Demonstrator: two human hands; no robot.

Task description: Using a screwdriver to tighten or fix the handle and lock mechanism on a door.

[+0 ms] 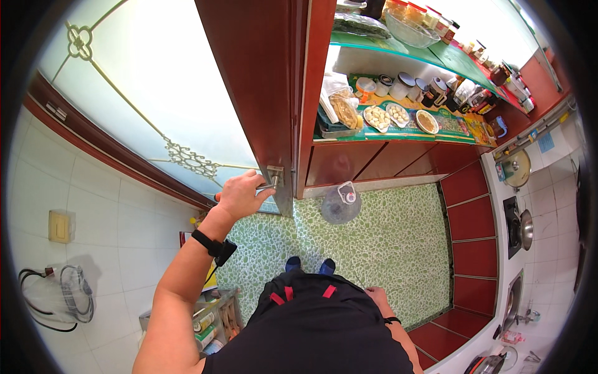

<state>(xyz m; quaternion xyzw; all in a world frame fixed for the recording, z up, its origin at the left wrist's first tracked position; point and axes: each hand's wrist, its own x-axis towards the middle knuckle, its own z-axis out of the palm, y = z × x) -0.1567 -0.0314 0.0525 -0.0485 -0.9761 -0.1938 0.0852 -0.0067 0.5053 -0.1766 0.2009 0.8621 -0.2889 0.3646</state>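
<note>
My left hand (243, 194) is closed around the metal lever handle (274, 179) of a dark red-brown door (255, 68). The door carries a large frosted glass panel (168, 81) with gold ornament, and it stands at an angle beside the red frame post. A black band with a small black device (218, 248) sits on my left wrist. Low beside my dark shorts hangs my right hand (375, 295), away from any object I can see. Its fingers are mostly hidden, so their pose is unclear.
A clear water jug (341, 204) stands on the green patterned floor (398, 243), close to the red cabinets. Shelves to the right hold jars and plates of peeled garlic (376, 117). A grey rack (218, 318) is by my left leg. A counter (501, 230) runs along the right.
</note>
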